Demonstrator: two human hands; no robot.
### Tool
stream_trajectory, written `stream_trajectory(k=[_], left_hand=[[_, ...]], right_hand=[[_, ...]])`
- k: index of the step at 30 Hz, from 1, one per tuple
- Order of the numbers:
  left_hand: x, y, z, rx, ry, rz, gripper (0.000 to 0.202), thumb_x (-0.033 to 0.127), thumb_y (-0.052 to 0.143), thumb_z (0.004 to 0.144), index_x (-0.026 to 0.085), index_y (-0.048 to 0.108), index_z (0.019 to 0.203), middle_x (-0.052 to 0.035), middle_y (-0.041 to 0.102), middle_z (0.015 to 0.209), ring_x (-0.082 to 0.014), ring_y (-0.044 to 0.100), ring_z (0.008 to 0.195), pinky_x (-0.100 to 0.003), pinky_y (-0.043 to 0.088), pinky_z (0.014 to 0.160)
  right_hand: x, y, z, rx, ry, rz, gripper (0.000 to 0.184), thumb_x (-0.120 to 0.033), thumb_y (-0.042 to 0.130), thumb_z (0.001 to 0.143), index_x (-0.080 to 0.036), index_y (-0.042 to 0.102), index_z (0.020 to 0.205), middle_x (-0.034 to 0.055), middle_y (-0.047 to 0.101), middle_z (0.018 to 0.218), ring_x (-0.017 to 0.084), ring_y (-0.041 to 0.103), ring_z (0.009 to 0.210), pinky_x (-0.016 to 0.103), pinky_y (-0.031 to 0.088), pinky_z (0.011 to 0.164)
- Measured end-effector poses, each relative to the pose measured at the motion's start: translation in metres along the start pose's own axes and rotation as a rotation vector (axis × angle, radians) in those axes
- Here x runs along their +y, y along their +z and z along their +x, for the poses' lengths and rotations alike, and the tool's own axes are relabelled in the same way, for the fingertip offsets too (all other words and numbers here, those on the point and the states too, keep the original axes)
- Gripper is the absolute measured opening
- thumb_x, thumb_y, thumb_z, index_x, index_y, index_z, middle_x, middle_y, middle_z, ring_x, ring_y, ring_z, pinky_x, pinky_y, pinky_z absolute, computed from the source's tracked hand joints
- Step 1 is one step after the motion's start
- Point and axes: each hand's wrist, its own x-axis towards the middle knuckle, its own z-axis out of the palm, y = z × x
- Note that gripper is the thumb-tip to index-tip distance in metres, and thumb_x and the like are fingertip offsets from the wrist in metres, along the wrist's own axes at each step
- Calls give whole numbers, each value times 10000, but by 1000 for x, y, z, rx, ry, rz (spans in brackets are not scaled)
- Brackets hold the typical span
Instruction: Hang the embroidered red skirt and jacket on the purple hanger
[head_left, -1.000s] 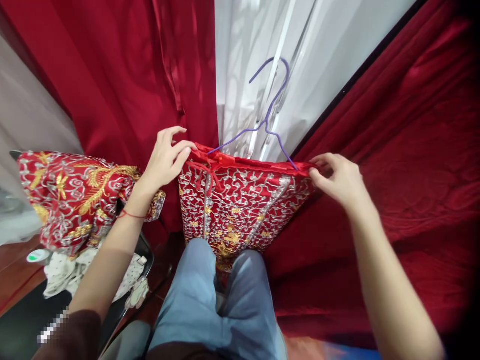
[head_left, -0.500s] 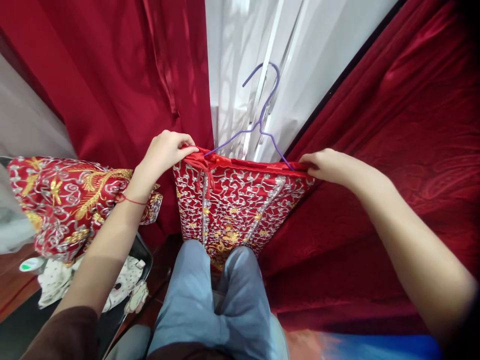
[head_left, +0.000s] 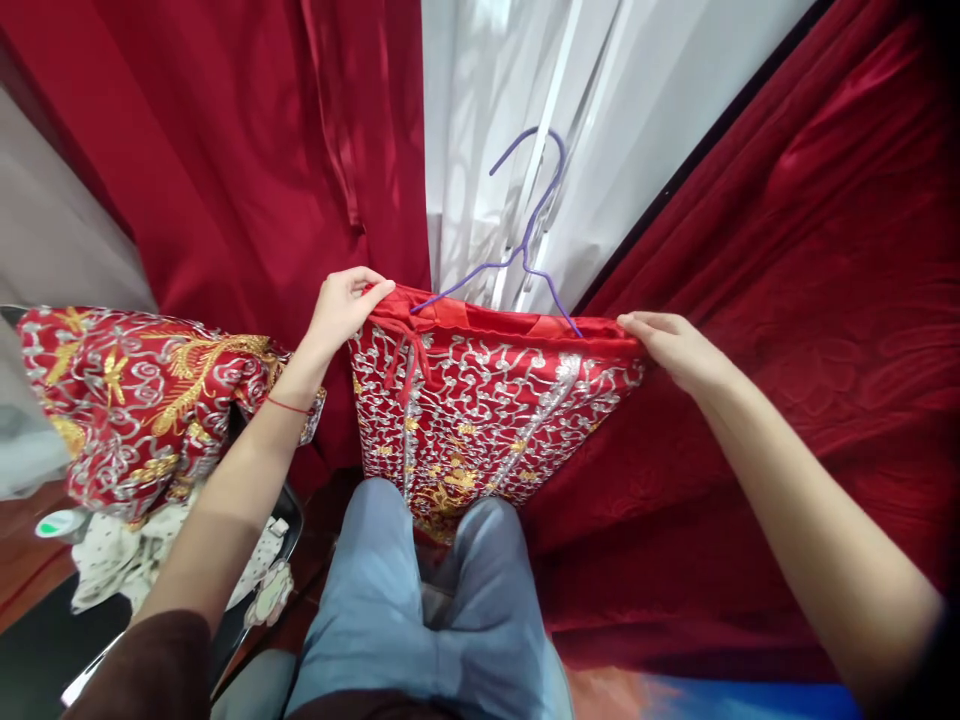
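There it is, the embroidered red garment [head_left: 465, 400], spread square in front of you, silver scrolls and gold flowers facing up; take it as the centre of the clock. Your left hand [head_left: 349, 310] has the ten o'clock corner, thumb and fingers pinched on the red waistband [head_left: 517, 342], and your right hand [head_left: 667, 345] nips the two o'clock corner just as narrowly. The hands stand well apart, the band stretched between them! Red ties [head_left: 409, 355] dangle near the left corner. Straight up at twelve rises the purple hanger [head_left: 541, 200], its arms running down to the waistband, the lower part out of sight; whether the hook catches on anything, you can't tell from here. At six, your knees in blue trousers [head_left: 427, 620] meet the garment's lower part in view. Over at nine, a second embroidered garment [head_left: 142, 400] lies heaped, with a dotted white cloth [head_left: 112, 560] on the dark surface [head_left: 37, 630] below it, towards eight. Outward again: white curtain [head_left: 480, 100] at twelve, a red curtain [head_left: 240, 150] around eleven, another red drape [head_left: 810, 370] filling three.
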Motion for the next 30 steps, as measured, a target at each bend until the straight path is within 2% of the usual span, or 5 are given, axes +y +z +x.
stream_trajectory(k=[5,11,17,24,30], left_hand=[[9,-21,-3,-176,141,22,333,491,544,884,180,645,946,-58,684,902,-140,618,765,-254,500,722],[14,-50,0,-428,317,308,399,546,698,770,172,681,907,-24,671,861,-148,579,758,-262,447,725],[-7,-19,4,-45,189,47,370,467,638,853,176,527,654,42,436,586,-84,390,537,-223,298,524],[-29,23,9,102,86,-219,384,519,694,811,199,490,754,36,521,634,-88,505,558,-204,371,535],[-35,40,12,345,17,-196,440,632,611,850,223,501,970,75,448,569,-83,462,485,-213,303,479]], right_hand=[[-5,-20,-5,-159,-370,-104,424,-573,475,929,-234,709,1033,122,659,1189,248,622,1092,415,494,931],[2,-33,5,-222,-478,-325,444,-647,560,870,-229,701,825,123,671,1107,270,587,1071,448,452,930],[-8,-9,-15,-1,-89,155,423,-545,557,917,-216,486,660,-19,462,613,105,402,566,309,324,565],[0,30,-19,298,199,390,288,-381,670,848,-232,464,714,-45,468,622,57,401,509,304,315,531],[0,39,-14,504,123,155,348,-512,668,786,-216,493,839,12,545,745,43,417,522,302,329,522]])
